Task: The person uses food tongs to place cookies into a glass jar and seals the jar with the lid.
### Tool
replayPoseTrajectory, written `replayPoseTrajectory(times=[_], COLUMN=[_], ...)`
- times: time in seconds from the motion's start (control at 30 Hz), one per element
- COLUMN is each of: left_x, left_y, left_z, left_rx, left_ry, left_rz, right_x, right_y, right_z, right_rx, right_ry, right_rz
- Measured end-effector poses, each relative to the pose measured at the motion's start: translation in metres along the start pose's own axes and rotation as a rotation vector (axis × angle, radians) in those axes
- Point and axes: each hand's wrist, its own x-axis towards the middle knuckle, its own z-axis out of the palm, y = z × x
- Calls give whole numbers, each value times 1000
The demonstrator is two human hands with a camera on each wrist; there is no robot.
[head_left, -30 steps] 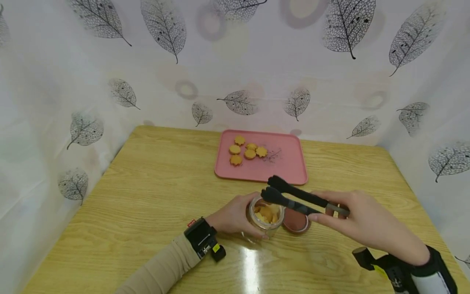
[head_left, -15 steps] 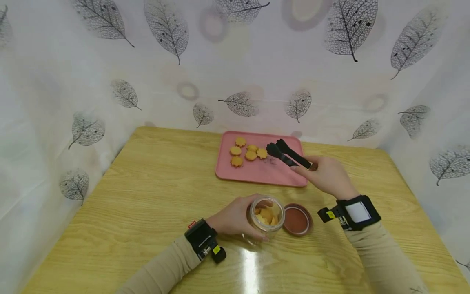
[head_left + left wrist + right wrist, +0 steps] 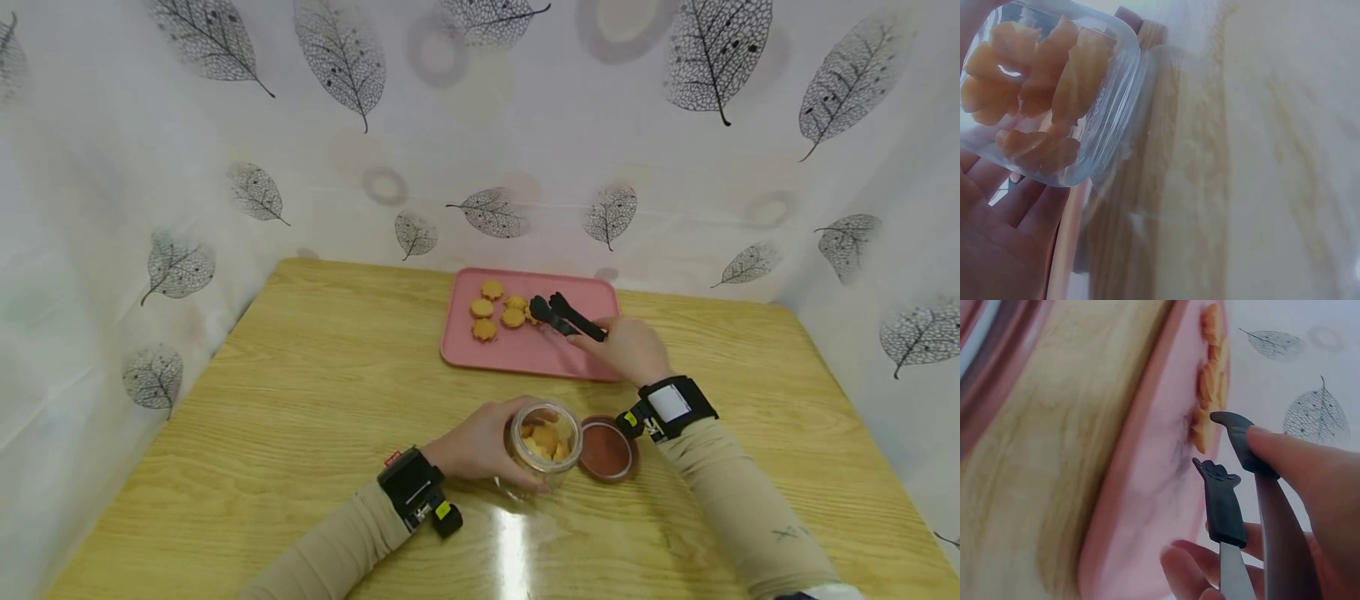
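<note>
My left hand (image 3: pixel 483 446) grips a clear jar (image 3: pixel 545 475) from its left side, fingers and thumb around the wall. Several yellow cookies (image 3: pixel 1079 78) show through the jar in the left wrist view. My right hand (image 3: pixel 630 346) holds black-tipped tongs (image 3: pixel 1225 506) over the pink tray (image 3: pixel 480 354). The tongs' tips are apart, beside the rightmost flower-shaped cookie (image 3: pixel 1202 430), which they partly cover in the head view. Nothing is seen clamped between the tips. More cookies (image 3: pixel 484 330) lie on the tray's left half.
A reddish-brown lid (image 3: pixel 603 450) lies on the wooden table (image 3: pixel 337 358) just right of the jar, close under the right wrist strap. Behind the table's far edge hangs a leaf-patterned cloth (image 3: pixel 330 208), which also flanks both sides.
My right hand has carried the tongs from above the jar away to the tray, then leftward to the rightmost cookie. The left hand and the jar stay in place.
</note>
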Motion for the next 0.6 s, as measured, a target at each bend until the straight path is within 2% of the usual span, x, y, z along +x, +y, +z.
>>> replayPoseTrajectory(times=[0.3,0.6], left_x=[0,0], left_y=[-1,-2], left_z=[0,1], left_rx=[11,7], left_ry=[6,4], left_rz=[3,9], right_x=[4,-3], right_y=[-3,-2], right_z=[9,10], right_rx=[-19,10], right_ry=[-21,16], right_rz=[5,-66])
